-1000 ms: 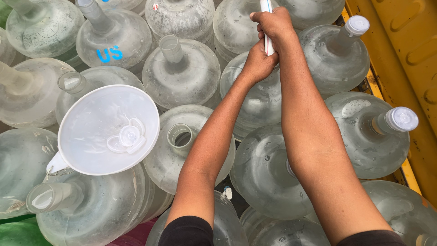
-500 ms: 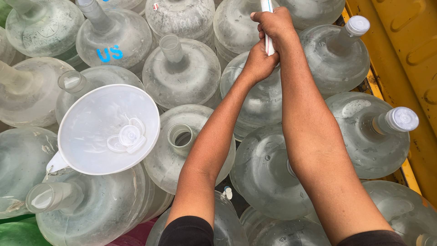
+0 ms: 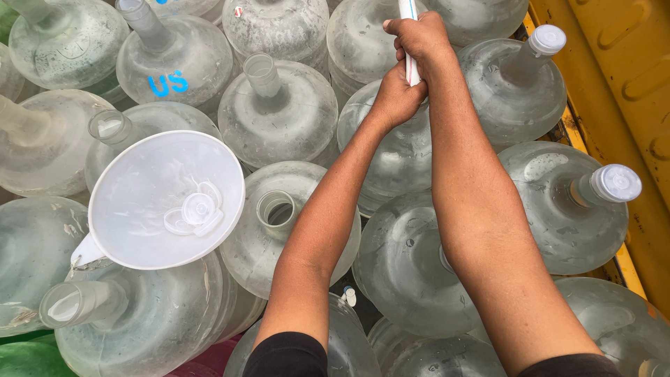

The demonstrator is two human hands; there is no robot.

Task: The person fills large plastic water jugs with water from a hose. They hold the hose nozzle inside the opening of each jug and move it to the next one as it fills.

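Nothing has shifted since the earlier frames: both arms stay stretched forward, the right hand (image 3: 422,38) closed high on a thin white tube (image 3: 408,35), the left hand (image 3: 396,94) clamped on it just below, over a clear water jug (image 3: 401,150). Two jugs at right already wear white caps (image 3: 614,183); several necks nearby stand open, and loose caps lie in a white funnel (image 3: 164,199)
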